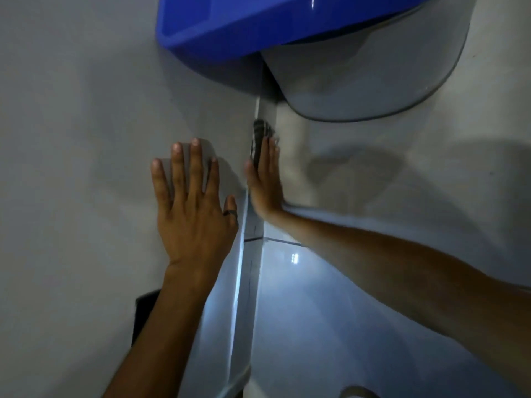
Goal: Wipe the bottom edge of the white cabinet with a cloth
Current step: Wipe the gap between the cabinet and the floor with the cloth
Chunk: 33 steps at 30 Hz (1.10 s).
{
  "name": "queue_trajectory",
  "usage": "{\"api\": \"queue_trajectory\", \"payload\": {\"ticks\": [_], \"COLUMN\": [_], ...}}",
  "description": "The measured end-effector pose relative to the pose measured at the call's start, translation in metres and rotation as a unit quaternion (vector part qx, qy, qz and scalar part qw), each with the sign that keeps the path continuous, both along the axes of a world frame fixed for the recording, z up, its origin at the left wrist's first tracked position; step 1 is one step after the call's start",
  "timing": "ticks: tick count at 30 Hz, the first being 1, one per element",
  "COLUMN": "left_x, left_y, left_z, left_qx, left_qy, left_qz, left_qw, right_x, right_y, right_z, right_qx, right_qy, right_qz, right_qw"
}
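Note:
The white cabinet fills the left of the view, and its edge runs down the middle. My left hand lies flat on the cabinet face with fingers spread and a dark ring on the thumb. My right hand is pressed flat against the edge, holding a dark striped cloth against it; the cloth shows above my fingertips. Most of the cloth is hidden behind the hand.
A blue helmet with a smoky clear visor sits at the top, close above the cloth. A glossy tiled floor lies to the right of the edge. A dark opening shows at the lower left.

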<state>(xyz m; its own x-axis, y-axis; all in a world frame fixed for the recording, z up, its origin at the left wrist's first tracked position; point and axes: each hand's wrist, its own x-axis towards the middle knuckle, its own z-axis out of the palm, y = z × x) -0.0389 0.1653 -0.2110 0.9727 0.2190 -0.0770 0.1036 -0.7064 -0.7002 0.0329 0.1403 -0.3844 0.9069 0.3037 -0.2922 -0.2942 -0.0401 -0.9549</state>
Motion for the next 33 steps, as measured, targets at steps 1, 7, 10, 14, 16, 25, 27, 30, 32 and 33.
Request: {"api": "queue_trajectory", "payload": {"ticks": [1, 7, 10, 14, 16, 25, 27, 30, 32, 33], "left_x": [-0.003, -0.026, -0.022, -0.019, -0.025, -0.071, -0.081, -0.096, -0.106, -0.11], "left_y": [0.0, 0.001, 0.0, -0.002, -0.004, -0.006, -0.006, -0.006, -0.006, -0.006], "left_z": [0.003, 0.018, 0.011, 0.015, 0.02, 0.028, 0.029, 0.032, 0.033, 0.034], "left_qx": [0.003, 0.045, 0.056, 0.036, 0.028, 0.021, 0.014, 0.014, 0.013, 0.009], "left_qy": [0.003, 0.013, 0.006, 0.006, 0.007, 0.02, 0.024, 0.022, 0.013, 0.008], "left_qz": [-0.002, -0.002, 0.0, 0.003, 0.008, 0.019, 0.019, 0.018, 0.013, 0.012], "left_qw": [1.0, 0.999, 0.998, 0.999, 1.0, 0.999, 0.999, 0.999, 1.0, 1.0], "right_x": [-0.034, -0.161, -0.095, 0.03, 0.078, -0.022, -0.089, -0.202, -0.272, -0.301], "right_y": [-0.002, -0.01, 0.005, 0.015, 0.017, 0.013, 0.008, -0.005, -0.021, -0.031], "right_z": [-0.001, -0.013, -0.01, -0.008, -0.002, 0.008, 0.01, 0.01, 0.008, 0.006], "right_qx": [-0.003, -0.016, -0.011, -0.023, -0.022, -0.034, -0.035, -0.016, 0.0, -0.001], "right_qy": [-0.006, -0.014, -0.035, -0.034, -0.008, -0.001, 0.01, 0.018, 0.02, 0.023], "right_qz": [0.006, 0.104, 0.016, -0.074, -0.089, -0.061, -0.023, 0.069, 0.158, 0.207], "right_qw": [1.0, 0.994, 0.999, 0.996, 0.996, 0.998, 0.999, 0.997, 0.987, 0.978]}}
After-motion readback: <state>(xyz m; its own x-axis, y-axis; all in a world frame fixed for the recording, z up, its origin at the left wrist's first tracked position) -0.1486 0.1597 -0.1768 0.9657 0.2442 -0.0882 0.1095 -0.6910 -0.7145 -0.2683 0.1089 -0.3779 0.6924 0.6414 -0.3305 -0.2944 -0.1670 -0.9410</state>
